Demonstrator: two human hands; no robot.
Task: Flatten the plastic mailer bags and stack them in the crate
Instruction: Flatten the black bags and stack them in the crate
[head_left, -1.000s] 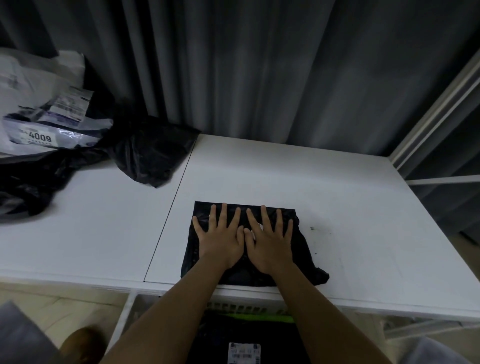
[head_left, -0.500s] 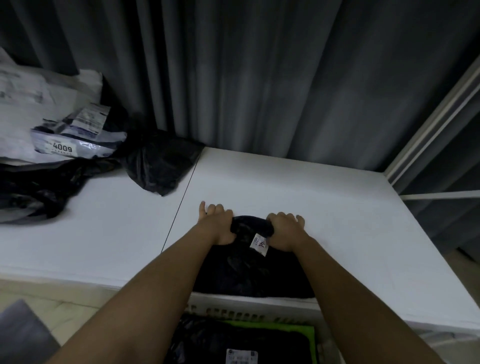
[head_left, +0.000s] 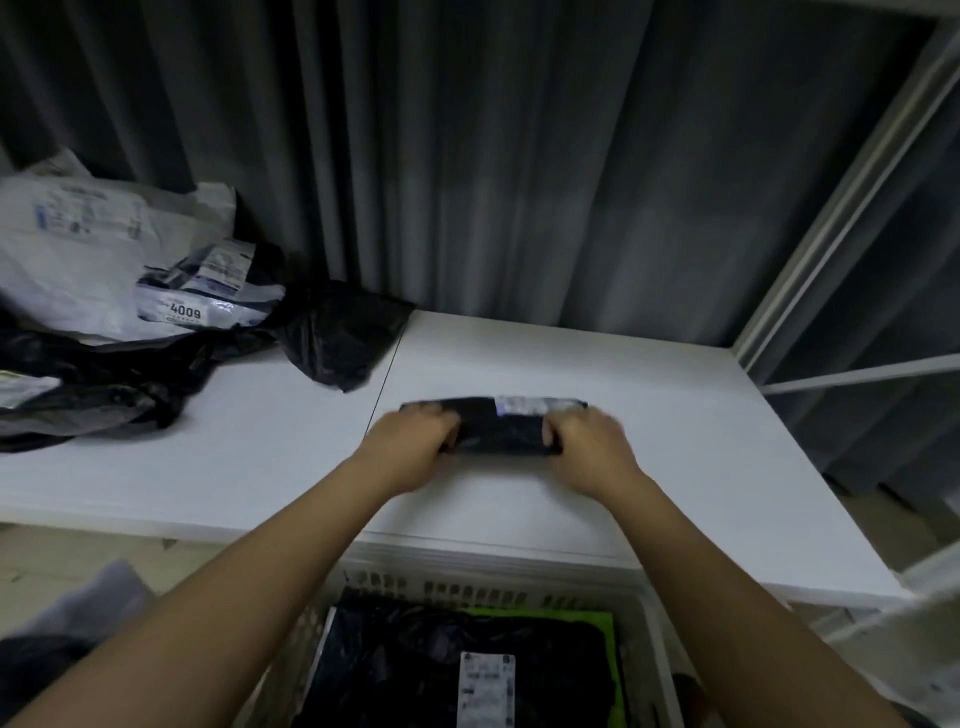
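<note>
Fingers of two hands, left hand (head_left: 415, 444) and right hand (head_left: 587, 447), grip one folded black mailer (head_left: 501, 434).

Both arms outstretched, left hand (head_left: 410, 441) and right hand (head_left: 587, 444) curled.

A folded mailer bag (head_left: 498, 428) lies on the counter (head_left: 649, 467), between the left hand (head_left: 410, 447) and right hand (head_left: 589, 447). A bag pile (head_left: 130, 322) sits far left. The crate (head_left: 488, 587) stands near, below the counter's edge, bags (head_left: 415, 665) stacked in it.

I see a white table (head_left: 649, 415), grey curtains (head_left: 519, 156) behind it, and a white metal frame (head_left: 831, 208) at right.
</note>
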